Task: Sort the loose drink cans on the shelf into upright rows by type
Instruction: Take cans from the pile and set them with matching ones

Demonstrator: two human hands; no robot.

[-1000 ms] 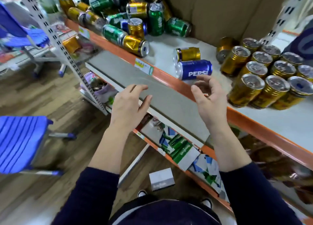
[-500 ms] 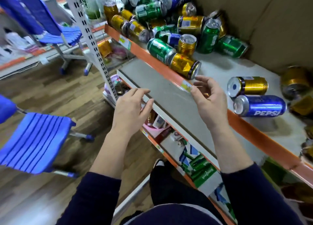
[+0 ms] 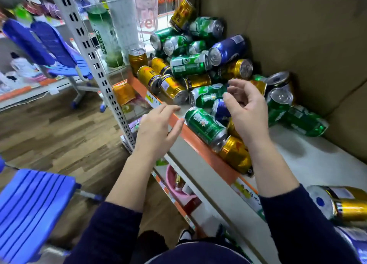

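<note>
Evidently held left hand (image 3: 156, 128) and right hand (image 3: 248, 112) loosely spread, empty. Judged green can (image 3: 205, 128) stiff, slick, roll-prone; best gripped around side wall.

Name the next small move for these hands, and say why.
Probably close the right hand round the green can lying on its side at the orange shelf edge and stand it up: it lies nearest, between that hand and the left hand, both empty.
</note>
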